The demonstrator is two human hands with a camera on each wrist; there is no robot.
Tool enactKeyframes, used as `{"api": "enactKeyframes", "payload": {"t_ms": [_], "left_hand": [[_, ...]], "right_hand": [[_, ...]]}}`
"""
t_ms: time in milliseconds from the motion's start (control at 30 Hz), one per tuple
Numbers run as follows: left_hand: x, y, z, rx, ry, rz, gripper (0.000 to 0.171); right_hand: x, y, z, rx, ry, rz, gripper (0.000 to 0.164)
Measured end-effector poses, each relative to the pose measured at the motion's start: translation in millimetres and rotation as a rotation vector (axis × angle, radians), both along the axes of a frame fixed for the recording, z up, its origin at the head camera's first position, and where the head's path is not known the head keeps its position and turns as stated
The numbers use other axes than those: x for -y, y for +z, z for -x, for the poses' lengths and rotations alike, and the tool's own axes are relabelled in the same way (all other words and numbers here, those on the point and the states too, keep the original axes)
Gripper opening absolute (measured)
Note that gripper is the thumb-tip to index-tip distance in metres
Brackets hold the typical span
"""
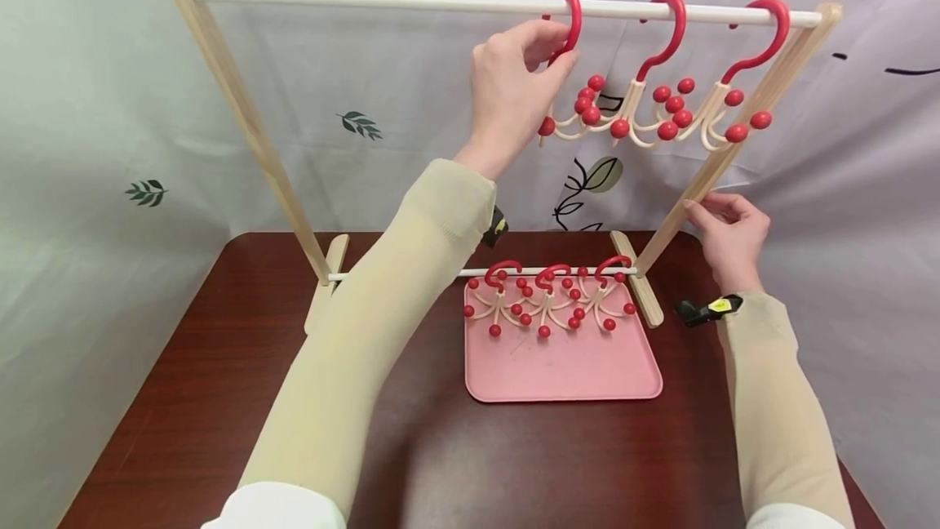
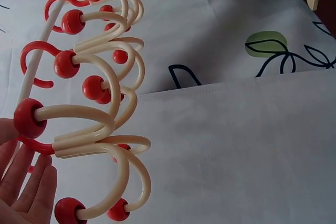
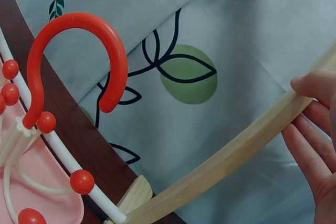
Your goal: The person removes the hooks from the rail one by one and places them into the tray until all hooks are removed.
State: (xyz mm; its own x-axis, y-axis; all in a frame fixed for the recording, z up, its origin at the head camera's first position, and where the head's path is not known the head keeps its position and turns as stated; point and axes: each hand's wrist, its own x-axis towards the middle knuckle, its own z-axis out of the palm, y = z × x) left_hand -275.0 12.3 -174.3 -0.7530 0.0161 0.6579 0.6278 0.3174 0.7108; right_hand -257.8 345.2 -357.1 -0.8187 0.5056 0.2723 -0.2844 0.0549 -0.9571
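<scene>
- Tbl [image 1: 580, 464]: reddish-brown, wood-grain top, w/ a light reflection in front of the pink tray [image 1: 564, 374]. Far edge runs behind tray; more tbl to tray's L than to its R (head cam).
- Tray: flat on tbl, rounded corners, thin raised rim.
- Wooden rack [image 1: 253, 121]: stands astride tray's far part on 2 feet.
- L foot [image 1: 319, 304]: on tbl, well apart from tray, to its L.
- R foot [image 1: 646, 300]: on tbl, just beside tray's R edge.
- Lower white bar [image 1: 470, 273]: btwn feet, along tray's far edge; can't tell if touching tbl.
</scene>
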Motion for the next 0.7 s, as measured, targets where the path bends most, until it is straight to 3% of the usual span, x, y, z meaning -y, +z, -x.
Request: {"api": "enactKeyframes", "payload": {"t_ms": [367, 567, 700], "left_hand": [[12.6, 3.4, -4.9, -0.019, 0.037, -0.036, 0.021], [18.5, 2.8, -5.4, -0.01, 0.012, -0.148, 0.022], [20.5, 3.3, -5.4, -0.052, -0.004, -0.21, 0.023]], "right_hand": [[4.4, 0.8, -1.4, -0.023, 0.021, 0.037, 0.024], [4.6, 1.6, -2.1, -0.012, 0.02, 0.019, 0.023], [5.5, 1.5, -2.6, -0.008, 0.017, 0.021, 0.023]]}}
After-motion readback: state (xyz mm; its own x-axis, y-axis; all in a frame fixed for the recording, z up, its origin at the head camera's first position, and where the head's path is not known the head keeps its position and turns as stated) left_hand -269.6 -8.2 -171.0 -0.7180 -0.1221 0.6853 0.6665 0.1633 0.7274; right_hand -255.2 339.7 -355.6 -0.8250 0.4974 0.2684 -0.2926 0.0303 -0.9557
